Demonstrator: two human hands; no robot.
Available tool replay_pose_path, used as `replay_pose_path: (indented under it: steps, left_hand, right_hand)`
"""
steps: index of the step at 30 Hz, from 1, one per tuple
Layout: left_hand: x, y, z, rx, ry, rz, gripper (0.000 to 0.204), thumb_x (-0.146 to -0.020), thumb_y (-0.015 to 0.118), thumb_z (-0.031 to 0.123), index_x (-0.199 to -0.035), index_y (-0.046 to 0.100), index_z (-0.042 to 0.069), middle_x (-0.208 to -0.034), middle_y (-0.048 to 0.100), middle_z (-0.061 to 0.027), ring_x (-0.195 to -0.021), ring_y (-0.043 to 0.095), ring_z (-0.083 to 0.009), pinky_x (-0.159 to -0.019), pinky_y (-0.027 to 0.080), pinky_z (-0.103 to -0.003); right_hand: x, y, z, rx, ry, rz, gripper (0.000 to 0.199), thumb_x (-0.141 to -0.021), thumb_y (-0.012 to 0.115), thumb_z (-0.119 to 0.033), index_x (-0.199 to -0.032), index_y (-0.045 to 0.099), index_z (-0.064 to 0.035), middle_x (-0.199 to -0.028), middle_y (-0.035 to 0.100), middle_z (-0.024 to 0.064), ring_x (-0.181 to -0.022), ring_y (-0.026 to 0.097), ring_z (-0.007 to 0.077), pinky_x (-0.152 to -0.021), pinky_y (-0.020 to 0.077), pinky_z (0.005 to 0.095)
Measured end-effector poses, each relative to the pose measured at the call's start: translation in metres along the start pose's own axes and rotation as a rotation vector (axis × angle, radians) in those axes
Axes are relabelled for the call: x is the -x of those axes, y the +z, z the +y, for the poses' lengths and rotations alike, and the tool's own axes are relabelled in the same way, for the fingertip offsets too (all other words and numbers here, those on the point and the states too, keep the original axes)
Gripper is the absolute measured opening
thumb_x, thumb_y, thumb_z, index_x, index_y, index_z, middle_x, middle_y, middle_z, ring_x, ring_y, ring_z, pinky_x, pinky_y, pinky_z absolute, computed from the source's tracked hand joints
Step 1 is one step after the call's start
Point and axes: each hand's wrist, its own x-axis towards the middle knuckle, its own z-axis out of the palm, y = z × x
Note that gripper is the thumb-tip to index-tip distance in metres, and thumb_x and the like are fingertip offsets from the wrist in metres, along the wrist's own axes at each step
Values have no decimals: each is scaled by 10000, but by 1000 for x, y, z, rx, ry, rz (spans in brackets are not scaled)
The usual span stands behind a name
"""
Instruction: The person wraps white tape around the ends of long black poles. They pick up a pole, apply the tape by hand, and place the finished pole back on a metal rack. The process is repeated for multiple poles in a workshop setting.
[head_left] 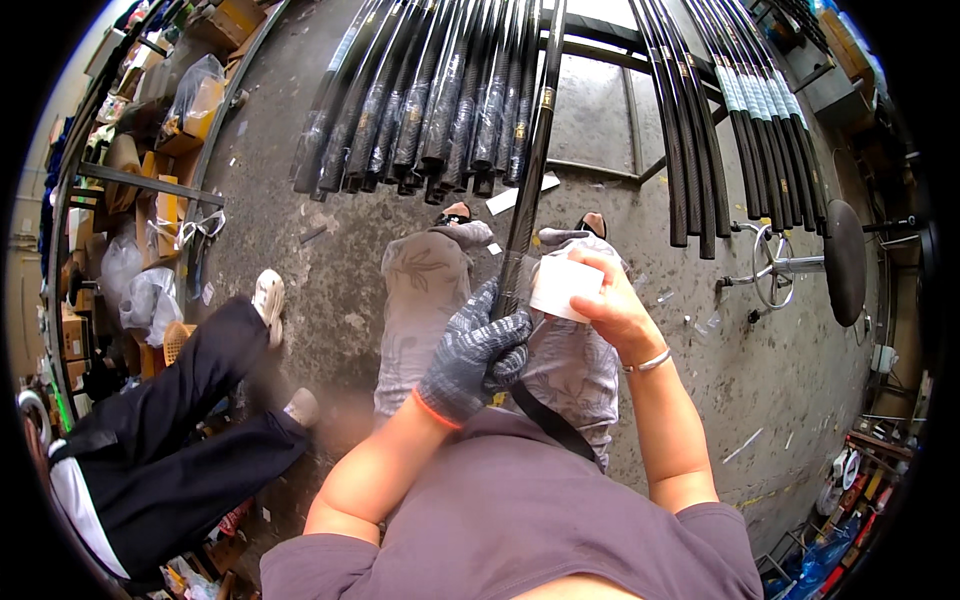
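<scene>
My left hand [468, 358], in a grey knitted glove with an orange cuff, is closed around the lower end of a black pole [537, 165] with a woven carbon look. The pole slopes up and away from me, its far part lying by the rack. Bare and with a metal bangle at the wrist, my right hand [622, 312] pinches a white rectangular piece [560, 288] beside the pole. Whether that piece is a card, a label or a roll, I cannot tell. A dark strap [553, 422] hangs below my left hand.
Several black poles [435, 110] lie side by side ahead on the left, and more poles [685, 150] on the right. A round black stool seat [846, 262] stands at right. Cluttered shelving [150, 190] lines the left. Another person's dark-trousered legs [190, 400] reach in from the left.
</scene>
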Motion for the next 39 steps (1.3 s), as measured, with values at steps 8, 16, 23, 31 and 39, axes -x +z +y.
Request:
replay_pose_path:
  steps: [8,16,23,31,39]
  left_hand:
    - [11,-8,0,336,-129,-41,138,-999,535,285,-1029,512,152,-787,539,-3,-461,446,-82,-374,333,-197]
    - [8,-19,-8,359,-225,-5,249,-1000,501,409,-963,532,164,-739,567,-22,-456,486,-109,-347,364,-214]
    - [10,-14,-9,350,-340,-113,462,-956,445,586,-947,571,142,-583,517,-35,-374,456,-143,-325,368,-243]
    - [-5,-30,-5,-475,142,-234,416,-956,549,483,-1001,613,74,-768,626,-82,-651,588,-161,-583,478,-282]
    - [-78,24,42,-522,163,110,179,-964,582,244,-1037,579,81,-818,564,-18,-696,561,-144,-609,482,-290]
  right_hand:
    - [-14,14,-4,-25,-52,-82,400,-717,739,-169,-1064,619,-10,-927,593,-24,-851,545,60,-756,458,213]
    - [-11,12,3,-95,51,-70,429,-721,735,-189,-1089,620,0,-950,593,-37,-851,534,34,-739,458,205]
    - [-17,14,10,-439,-107,-366,697,-690,836,-426,-1299,589,-194,-1350,482,335,-1260,486,472,-1069,384,532]
    - [-6,16,20,-686,-206,-360,597,-728,836,-322,-1253,610,-148,-1285,541,318,-1163,572,446,-996,463,518]
    - [24,27,2,-134,66,-74,556,-719,800,-201,-1172,616,65,-1029,661,43,-923,606,86,-840,502,251]
